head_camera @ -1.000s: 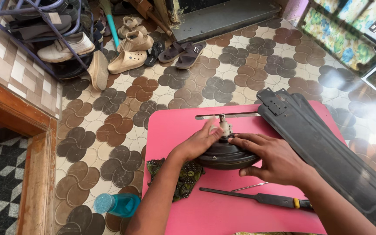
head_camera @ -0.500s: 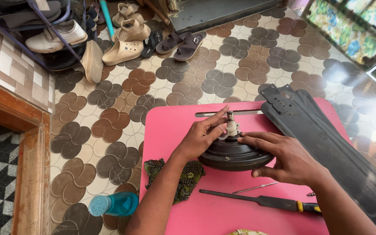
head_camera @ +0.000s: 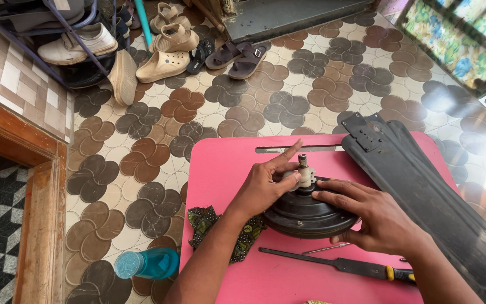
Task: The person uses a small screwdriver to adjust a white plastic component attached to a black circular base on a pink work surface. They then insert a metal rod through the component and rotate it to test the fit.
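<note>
Pink table (head_camera: 226,163), black motor housing (head_camera: 305,217), brown-grey floral floor tiles (head_camera: 243,112)

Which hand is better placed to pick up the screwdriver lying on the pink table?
Probably the right hand: it rests on the black fan motor, directly above the screwdriver. The left hand is farther away, with its fingers at the motor's shaft.
</note>
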